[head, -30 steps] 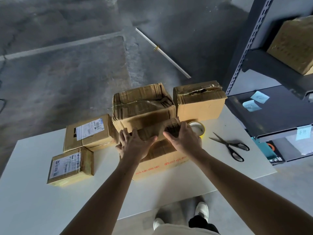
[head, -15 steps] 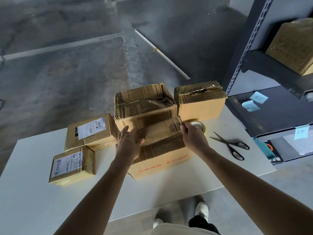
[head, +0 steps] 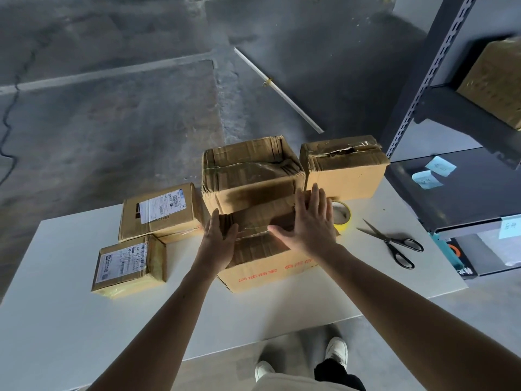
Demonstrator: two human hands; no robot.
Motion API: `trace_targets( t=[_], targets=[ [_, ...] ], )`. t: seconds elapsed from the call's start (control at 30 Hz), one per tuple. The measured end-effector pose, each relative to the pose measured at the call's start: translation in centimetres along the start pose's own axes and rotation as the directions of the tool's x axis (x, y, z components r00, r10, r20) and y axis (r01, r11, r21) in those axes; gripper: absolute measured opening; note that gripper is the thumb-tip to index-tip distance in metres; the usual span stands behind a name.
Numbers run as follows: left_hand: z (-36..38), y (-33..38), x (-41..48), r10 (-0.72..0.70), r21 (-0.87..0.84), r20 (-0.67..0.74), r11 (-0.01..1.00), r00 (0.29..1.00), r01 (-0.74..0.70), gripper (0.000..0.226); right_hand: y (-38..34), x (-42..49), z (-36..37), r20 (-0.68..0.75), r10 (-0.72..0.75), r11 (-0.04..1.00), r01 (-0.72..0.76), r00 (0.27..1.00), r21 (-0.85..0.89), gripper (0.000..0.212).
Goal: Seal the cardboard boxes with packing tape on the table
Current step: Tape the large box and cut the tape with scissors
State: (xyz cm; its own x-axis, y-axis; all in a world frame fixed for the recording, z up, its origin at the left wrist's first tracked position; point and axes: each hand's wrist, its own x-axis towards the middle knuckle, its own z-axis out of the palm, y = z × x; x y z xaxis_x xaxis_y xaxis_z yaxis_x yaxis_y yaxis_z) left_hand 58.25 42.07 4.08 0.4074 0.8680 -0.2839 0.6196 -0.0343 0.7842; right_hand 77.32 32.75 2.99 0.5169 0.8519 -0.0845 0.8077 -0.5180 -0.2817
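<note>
Five boxes of brown corrugated cardboard on a smooth, matte white tabletop (head: 70, 320). Nearest and central, a rectangular front box (head: 262, 273) with red print along its near side and creased, wrinkled top flaps folded down.

Laid on those flaps: left hand (head: 218, 241) at the left end, fingers straight and close together; right hand (head: 310, 224) toward the right end, palm down, fingers straight and fanned, thumb stretched toward the middle. Both flat and open, pressing rather than gripping.

Directly behind and touching, a large rear box (head: 248, 176), tall and rumpled, with glossy old tape across the top. Just beside that on the right, a torn-top box (head: 346, 176) with a ragged slit along its seam. To the left, two smaller parcels: a labelled box (head: 160, 213) bearing a white shipping label, and nearer, a small labelled box (head: 128, 266) wrapped in shiny tape.

One tape roll (head: 342, 218), round and yellow-edged, lying flat just beside the right hand. One pair of scissors (head: 392, 241), steel blades parted, black loop handles, farther right.

Beyond the tabletop, rough cracked concrete floor (head: 112, 122) with one thin white rod (head: 282, 91). At right, a dark metal shelf unit (head: 465, 193) carrying one shelf box (head: 496, 80) and three pale blue sticky notes (head: 439, 166).
</note>
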Motion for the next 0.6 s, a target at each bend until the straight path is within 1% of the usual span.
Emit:
trace_targets(
  t=[0.1, 0.2, 0.3, 0.4, 0.47, 0.53, 0.6],
  targets=[
    [-0.3, -0.3, 0.0, -0.055, -0.159, 0.023, 0.986, 0.998, 0.058, 0.050, -2.4, -0.4, 0.8, 0.101, -0.077, 0.993, 0.085, 0.992, -0.077, 0.106],
    [-0.5, -0.6, 0.1, -0.087, -0.297, 0.049, 0.950, 0.995, 0.098, 0.046, -4.6, -0.9, 1.3, 0.195, -0.142, 0.981, 0.165, 0.970, -0.106, 0.093],
    [-0.8, -0.7, 0.5, -0.109, -0.398, 0.047, 0.909, 0.993, 0.119, 0.042, -6.3, -1.5, 1.7, 0.250, -0.275, 0.948, 0.306, 0.928, -0.092, 0.082],
    [-1.5, -1.1, 0.9, -0.111, -0.411, 0.003, 0.906, 0.994, 0.102, 0.041, -8.1, -2.5, 2.6, 0.274, -0.451, 0.875, 0.481, 0.849, -0.049, 0.077],
    [-1.8, -1.4, 1.0, -0.098, -0.394, 0.026, 0.914, 0.995, 0.100, 0.041, -8.8, -3.1, 3.3, 0.255, -0.534, 0.829, 0.558, 0.806, -0.031, 0.078],
    [-2.0, -1.6, 1.2, -0.088, -0.401, 0.039, 0.911, 0.995, 0.096, 0.040, -8.9, -3.5, 3.6, 0.235, -0.564, 0.811, 0.584, 0.792, -0.020, 0.082],
    [-1.9, -1.4, 1.1, -0.068, -0.397, 0.032, 0.915, 0.997, 0.075, 0.039, -8.7, -3.6, 3.4, 0.233, -0.565, 0.812, 0.583, 0.792, -0.014, 0.088]
  ],
)
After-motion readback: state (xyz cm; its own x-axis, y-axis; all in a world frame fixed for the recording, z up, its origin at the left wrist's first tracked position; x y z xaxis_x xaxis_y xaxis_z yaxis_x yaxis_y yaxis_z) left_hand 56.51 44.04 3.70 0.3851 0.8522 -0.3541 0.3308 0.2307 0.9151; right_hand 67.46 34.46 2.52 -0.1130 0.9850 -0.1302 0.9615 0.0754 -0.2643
